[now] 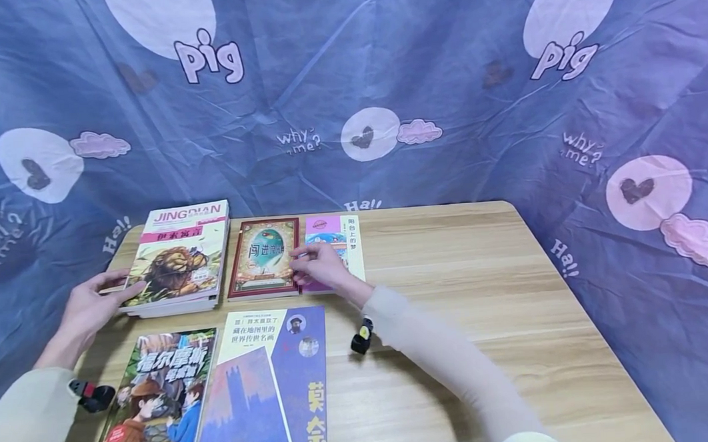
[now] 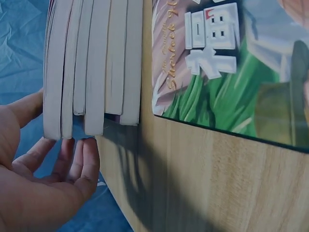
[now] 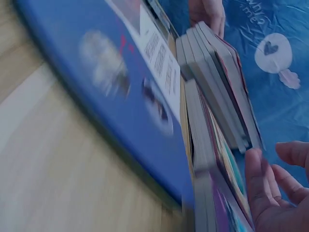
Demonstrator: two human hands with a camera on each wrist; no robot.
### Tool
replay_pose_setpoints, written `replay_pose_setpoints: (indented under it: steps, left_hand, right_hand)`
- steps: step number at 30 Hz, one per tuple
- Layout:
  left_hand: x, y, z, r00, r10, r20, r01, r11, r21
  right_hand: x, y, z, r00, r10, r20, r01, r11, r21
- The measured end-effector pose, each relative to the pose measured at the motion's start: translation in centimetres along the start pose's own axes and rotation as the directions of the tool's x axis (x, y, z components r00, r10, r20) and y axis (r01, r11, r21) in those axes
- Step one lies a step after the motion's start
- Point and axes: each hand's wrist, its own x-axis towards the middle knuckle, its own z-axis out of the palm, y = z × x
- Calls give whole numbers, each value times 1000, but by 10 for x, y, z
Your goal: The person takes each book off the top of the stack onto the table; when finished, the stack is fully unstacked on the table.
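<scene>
A stack of several books (image 1: 176, 270), its top cover showing a lion, lies at the table's back left. Against its left front corner rests my left hand (image 1: 91, 308), the thumb over the top cover. The left wrist view shows the fingertips (image 2: 89, 145) right at the lower ends of the page blocks. My right hand (image 1: 323, 266) hovers loosely over the pink-and-white book (image 1: 353, 248), fingertips overlapping the edge of the red-bordered book (image 1: 263, 252). In the right wrist view its fingers (image 3: 258, 183) are spread, with nothing between them.
Nearer me lie a purple-blue book (image 1: 303, 397) with a tower picture and, to its left, a book with cartoon detectives (image 1: 176, 390). The wooden table (image 1: 484, 294) extends to the right. A blue patterned cloth (image 1: 441, 56) hangs behind and beside it.
</scene>
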Motion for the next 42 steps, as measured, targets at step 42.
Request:
replay_pose_setpoints:
  steps: [42]
  left_hand:
    - [-3,4,10,996,93,0,-93,995,22]
  right_hand:
    - [-30,-21,-19,998,42,42,-51,968,247]
